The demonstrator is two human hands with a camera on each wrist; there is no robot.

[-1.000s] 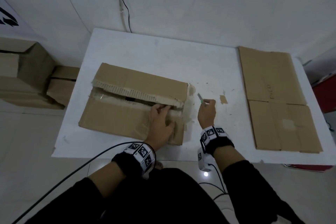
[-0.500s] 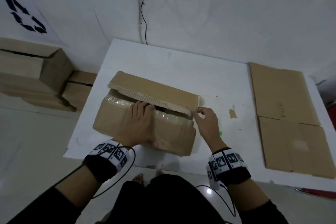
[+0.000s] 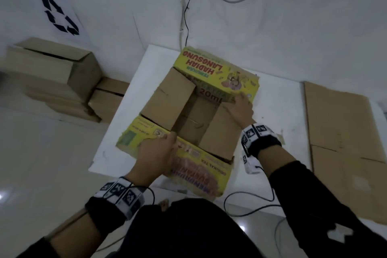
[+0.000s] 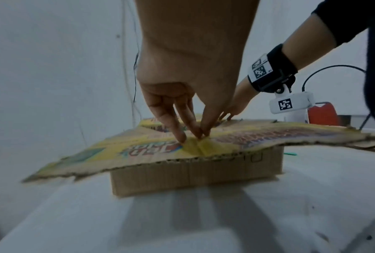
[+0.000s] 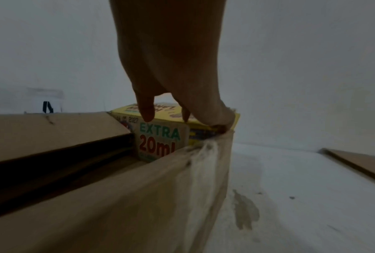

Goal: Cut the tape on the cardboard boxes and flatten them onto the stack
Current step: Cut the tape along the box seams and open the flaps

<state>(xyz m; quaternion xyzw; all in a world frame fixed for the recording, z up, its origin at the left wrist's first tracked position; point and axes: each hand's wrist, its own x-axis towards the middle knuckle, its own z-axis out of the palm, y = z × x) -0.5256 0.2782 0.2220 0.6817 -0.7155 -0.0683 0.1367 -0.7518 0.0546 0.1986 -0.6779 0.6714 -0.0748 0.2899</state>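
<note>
An opened cardboard box (image 3: 188,123) stands on the white table (image 3: 272,111), its yellow printed flaps spread outward and two brown inner flaps tilted up. My left hand (image 3: 159,151) presses straight fingers (image 4: 180,135) down on the near yellow flap (image 4: 139,150). My right hand (image 3: 240,107) reaches over the box's far right corner, its fingers (image 5: 146,111) on the far yellow flap (image 3: 219,73). Something small and green (image 4: 290,154) lies on the table beside the box. The flattened cardboard stack (image 3: 339,132) lies at the table's right.
Several closed brown boxes (image 3: 52,69) sit on the floor at the left, under a recycling sign (image 3: 59,14). Cables (image 3: 186,16) hang down the wall behind the table. A red object (image 4: 323,113) shows beyond the table's right side.
My right hand let go of the green-handled cutter. Both hands then pulled the box's top flaps open and spread them outward, showing the yellow print.
</note>
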